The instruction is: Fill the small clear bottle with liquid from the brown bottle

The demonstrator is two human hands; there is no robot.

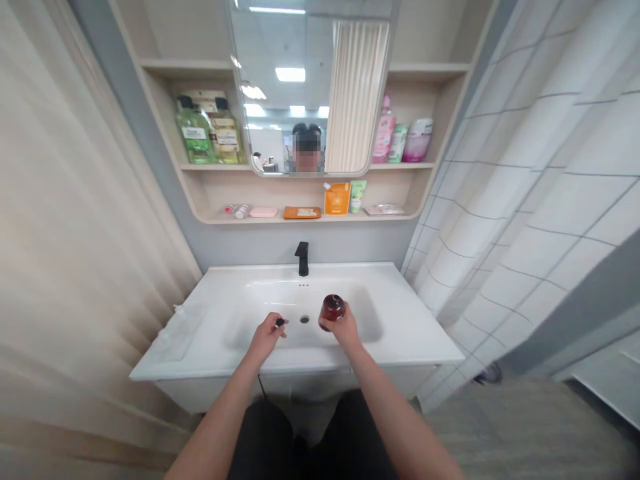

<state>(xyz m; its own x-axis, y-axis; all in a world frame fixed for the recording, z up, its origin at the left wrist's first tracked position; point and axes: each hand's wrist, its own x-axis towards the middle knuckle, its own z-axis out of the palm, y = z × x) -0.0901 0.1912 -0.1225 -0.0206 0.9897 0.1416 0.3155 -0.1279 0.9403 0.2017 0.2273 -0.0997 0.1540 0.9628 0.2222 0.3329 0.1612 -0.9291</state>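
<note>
Under a shelf unit (220,177), a white tabletop (420,337) surrounds a sink (263,297). On my remote feed, the right hand (346,328) grips a reddish-brown bottle (332,308) over the sink, right of the drain (305,319); I see the left hand (266,335) pinching a small black piece (280,323), details unclear.

Couldn't see all of the glossy reddish-brown bottle (332,307), tbh, since the right hand (346,329) covered part of it. The small round black piece (279,322) in the left hand (266,335) was too tiny to identify. Lettering on the green, black-capped bottle (196,139) was a blur. The tall rounded-corner mirror (280,43) and pleated cream curtain (75,200) ran out of view, and some dark purplish thing (491,373) on the floor was just a smudge.
</note>
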